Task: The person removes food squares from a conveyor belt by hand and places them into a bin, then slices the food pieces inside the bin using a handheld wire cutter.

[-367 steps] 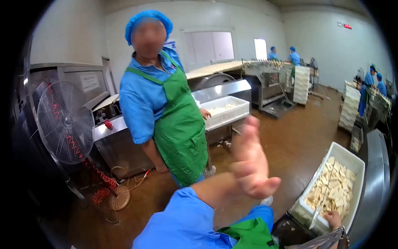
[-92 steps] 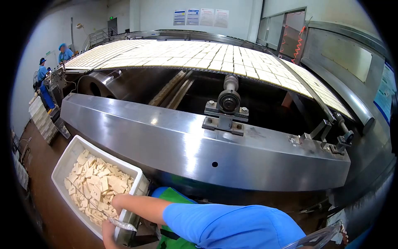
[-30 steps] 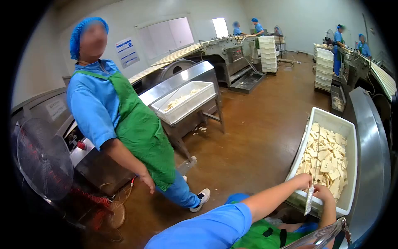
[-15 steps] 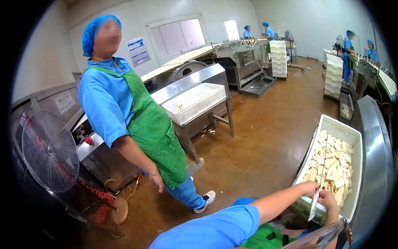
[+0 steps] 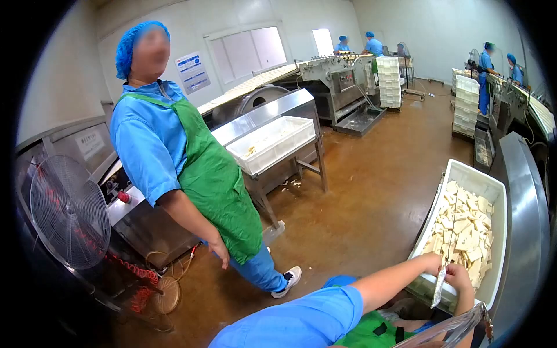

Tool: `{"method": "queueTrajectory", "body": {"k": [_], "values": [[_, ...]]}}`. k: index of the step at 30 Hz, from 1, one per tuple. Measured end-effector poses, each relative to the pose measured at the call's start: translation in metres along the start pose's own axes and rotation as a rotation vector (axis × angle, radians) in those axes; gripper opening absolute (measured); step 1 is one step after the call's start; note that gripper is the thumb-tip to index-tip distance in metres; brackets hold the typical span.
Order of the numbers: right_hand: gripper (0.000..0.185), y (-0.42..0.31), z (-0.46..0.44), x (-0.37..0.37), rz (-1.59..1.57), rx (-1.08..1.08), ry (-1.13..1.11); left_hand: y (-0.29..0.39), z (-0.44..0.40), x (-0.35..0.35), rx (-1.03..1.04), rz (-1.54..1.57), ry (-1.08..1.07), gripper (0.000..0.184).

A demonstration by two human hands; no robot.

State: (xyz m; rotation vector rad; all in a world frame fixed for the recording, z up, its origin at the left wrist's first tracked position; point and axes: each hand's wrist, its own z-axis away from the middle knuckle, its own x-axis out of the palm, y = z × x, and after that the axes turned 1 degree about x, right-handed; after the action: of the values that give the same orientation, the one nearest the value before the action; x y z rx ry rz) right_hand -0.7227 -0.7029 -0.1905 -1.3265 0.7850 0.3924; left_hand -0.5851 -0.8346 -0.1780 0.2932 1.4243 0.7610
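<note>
Both my hands meet over the near end of a white plastic crate (image 5: 498, 232), low at the right of the head view. Inside it lie many flat, pale cream pieces (image 5: 464, 232). My left hand (image 5: 430, 264) is closed at a long thin tool with a silvery, wrapped-looking handle (image 5: 438, 288). Its narrow dark shaft runs out over the pieces. Close beside it, my right hand (image 5: 458, 277) has its fingers curled in against the same tool. The fingertips are small and partly hidden, so the exact grip is unclear.
A co-worker in a green apron (image 5: 214, 174) stands at left, by a floor fan (image 5: 69, 211). Another white crate (image 5: 272, 142) rests on a metal stand. Curved steel panelling (image 5: 522, 214) borders my crate. Stacked crates (image 5: 389, 84), conveyor machines and several people are farther back.
My hands stay at nearly the same spot, and the tool's handle has shifted only slightly. In the background, people have moved a little; the one at far right has turned.
</note>
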Motion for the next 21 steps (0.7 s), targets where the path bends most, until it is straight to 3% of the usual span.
{"method": "queueTrajectory", "body": {"k": [3,11,21], "values": [[0.015,0.011,-0.001,0.004,-0.18,-0.021,-0.054,-0.004,-0.006,0.004,0.009,-0.021,-0.024,0.021],[0.021,0.048,-0.012,0.01,-0.044,-0.025,-0.102,-0.002,-0.003,0.001,-0.011,-0.018,-0.022,0.024],[0.023,0.024,-0.006,0.001,0.017,0.027,-0.097,0.0,0.002,-0.004,0.036,0.035,-0.02,0.029]]}}
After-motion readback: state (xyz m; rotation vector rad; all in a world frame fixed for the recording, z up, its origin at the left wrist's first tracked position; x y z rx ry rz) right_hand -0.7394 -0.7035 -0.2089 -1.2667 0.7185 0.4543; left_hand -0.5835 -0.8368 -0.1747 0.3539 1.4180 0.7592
